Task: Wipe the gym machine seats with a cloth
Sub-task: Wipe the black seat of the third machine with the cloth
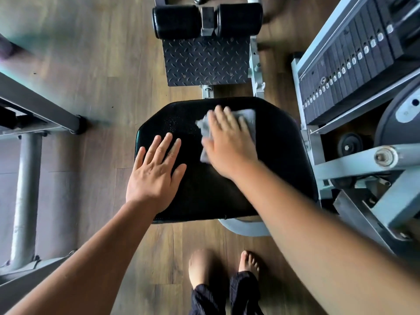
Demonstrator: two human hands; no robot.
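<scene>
I see my right hand flat, pressing a crumpled grey cloth onto the black padded seat | my left hand flat, fingers spread, resting on seat

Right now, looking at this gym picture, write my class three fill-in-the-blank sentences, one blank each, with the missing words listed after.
The right hand presses a grey ____ onto the black seat.
The left hand lies flat on the seat's ____ half.
The feet on the wooden floor are ____.
Missing words: cloth, left, bare.
</scene>
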